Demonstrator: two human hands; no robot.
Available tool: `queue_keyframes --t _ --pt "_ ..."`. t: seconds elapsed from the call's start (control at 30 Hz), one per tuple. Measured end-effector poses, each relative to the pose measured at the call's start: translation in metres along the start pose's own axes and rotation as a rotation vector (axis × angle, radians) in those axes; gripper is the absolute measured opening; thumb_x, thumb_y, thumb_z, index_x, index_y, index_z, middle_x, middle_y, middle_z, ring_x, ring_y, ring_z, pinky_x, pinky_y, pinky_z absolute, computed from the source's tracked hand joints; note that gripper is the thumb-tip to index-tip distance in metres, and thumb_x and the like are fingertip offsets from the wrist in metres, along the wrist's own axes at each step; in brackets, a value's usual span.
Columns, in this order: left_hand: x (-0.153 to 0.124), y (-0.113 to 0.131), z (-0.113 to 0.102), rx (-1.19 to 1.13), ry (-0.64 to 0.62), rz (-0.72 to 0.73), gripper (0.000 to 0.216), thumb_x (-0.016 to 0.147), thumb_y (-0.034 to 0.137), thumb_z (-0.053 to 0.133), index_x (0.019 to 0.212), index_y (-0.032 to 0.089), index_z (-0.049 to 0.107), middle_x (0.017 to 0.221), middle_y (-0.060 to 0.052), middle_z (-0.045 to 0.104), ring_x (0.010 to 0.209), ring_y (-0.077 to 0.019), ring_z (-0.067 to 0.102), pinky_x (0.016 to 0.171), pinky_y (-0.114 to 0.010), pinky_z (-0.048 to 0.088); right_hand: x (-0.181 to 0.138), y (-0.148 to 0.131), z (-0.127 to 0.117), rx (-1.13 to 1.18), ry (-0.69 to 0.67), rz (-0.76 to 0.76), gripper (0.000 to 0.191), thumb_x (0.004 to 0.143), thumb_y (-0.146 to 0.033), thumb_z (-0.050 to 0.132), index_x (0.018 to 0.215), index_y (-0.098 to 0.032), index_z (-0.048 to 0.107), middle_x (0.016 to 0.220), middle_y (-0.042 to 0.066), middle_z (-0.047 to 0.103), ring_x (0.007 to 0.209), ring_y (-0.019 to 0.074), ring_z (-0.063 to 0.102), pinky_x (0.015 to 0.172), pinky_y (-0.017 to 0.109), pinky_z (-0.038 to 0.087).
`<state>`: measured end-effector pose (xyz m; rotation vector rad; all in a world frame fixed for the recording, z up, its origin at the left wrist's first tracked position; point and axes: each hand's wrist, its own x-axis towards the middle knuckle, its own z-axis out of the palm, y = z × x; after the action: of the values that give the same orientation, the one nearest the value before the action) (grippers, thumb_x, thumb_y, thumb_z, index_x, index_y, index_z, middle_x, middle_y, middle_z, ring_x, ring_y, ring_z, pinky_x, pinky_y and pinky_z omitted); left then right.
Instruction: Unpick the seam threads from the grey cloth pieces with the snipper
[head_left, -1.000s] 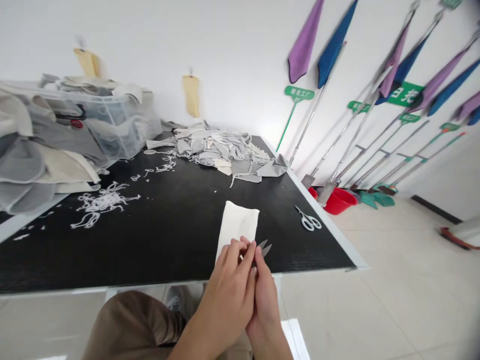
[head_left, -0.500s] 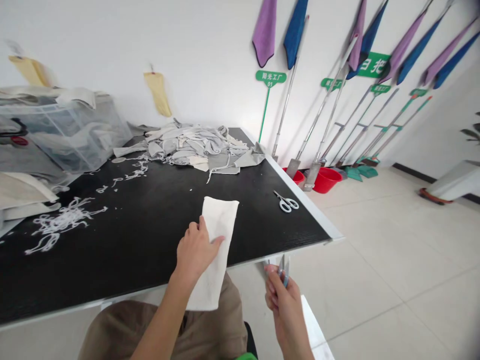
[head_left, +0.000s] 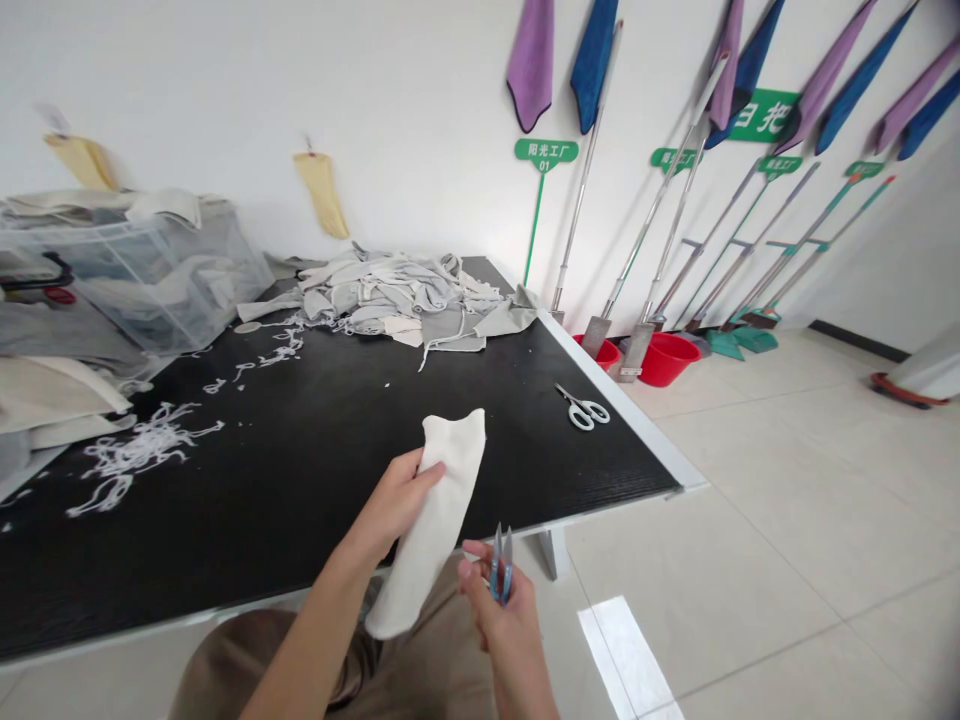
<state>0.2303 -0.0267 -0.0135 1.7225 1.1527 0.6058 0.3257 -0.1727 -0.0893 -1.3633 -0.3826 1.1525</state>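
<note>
My left hand point(head_left: 401, 495) grips a white knitted fabric sleeve point(head_left: 442, 520) near its upper part, thumb on top. The sleeve hangs tilted over the table's front edge and my lap, its upper end slightly open and wavy. Just right of it, my right hand point(head_left: 504, 610) is closed around small thread snips point(head_left: 501, 575) with blue handles, their blades pointing up and a little apart. The snips and the sleeve are close but do not touch. White-handled scissors point(head_left: 583, 408) lie on the black table point(head_left: 300, 480) near its right edge.
A heap of grey and white fabric pieces point(head_left: 397, 295) lies at the table's back. Cut white threads point(head_left: 142, 450) are scattered at left, before a clear plastic bin point(head_left: 150, 270) of fabric. Red buckets point(head_left: 664, 358) and mops stand on the floor at right.
My right hand with the snips has moved left, close to the sleeve. The sleeve has shifted slightly right, and its upper end now looks bent and wavy rather than flat.
</note>
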Motion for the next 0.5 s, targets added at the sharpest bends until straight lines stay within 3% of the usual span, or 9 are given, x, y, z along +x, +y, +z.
queue_keyframes --t 0.1,0.2,0.37,0.5 --pt "-0.001 0.022 -0.017 -0.519 0.02 -0.033 0.041 0.084 0.042 0.063 0.113 0.014 0.065 0.089 -0.007 0.074 0.078 -0.0227 0.069 0.07 -0.03 0.053 -0.003 -0.001 -0.002 0.014 -0.008 0.0 0.062 0.072 -0.062 0.072 0.108 -0.011 0.068 0.067 0.0 0.058 0.043 0.0037 0.028 0.038 0.019 0.016" --pt "0.005 0.052 -0.042 -0.753 0.208 0.01 0.037 0.077 0.033 0.073 0.108 0.014 0.067 0.085 -0.005 0.074 0.076 -0.022 0.07 0.068 -0.03 0.056 -0.002 -0.002 -0.005 0.014 0.011 -0.041 0.059 0.073 -0.06 0.073 0.105 -0.011 0.069 0.065 0.0 0.057 0.044 0.0045 0.03 0.038 0.018 0.017" --pt "0.051 0.092 -0.102 -0.77 0.554 0.268 0.022 0.084 0.018 0.061 0.105 0.014 0.064 0.095 -0.004 0.072 0.085 -0.0178 0.07 0.079 -0.028 0.059 0.001 -0.004 -0.009 0.01 0.012 -0.083 0.056 0.068 -0.059 0.077 0.099 -0.012 0.072 0.061 0.0 0.059 0.043 0.0065 0.034 0.037 0.019 0.022" --pt "0.109 0.101 -0.171 -0.575 0.756 0.242 0.02 0.093 0.009 0.042 0.11 0.006 0.052 0.112 -0.008 0.067 0.09 -0.0115 0.066 0.087 -0.031 0.058 0.0 -0.003 -0.01 -0.012 0.086 -0.125 0.057 0.064 -0.062 0.077 0.093 -0.013 0.074 0.057 0.0 0.057 0.042 0.008 0.036 0.036 0.02 0.022"
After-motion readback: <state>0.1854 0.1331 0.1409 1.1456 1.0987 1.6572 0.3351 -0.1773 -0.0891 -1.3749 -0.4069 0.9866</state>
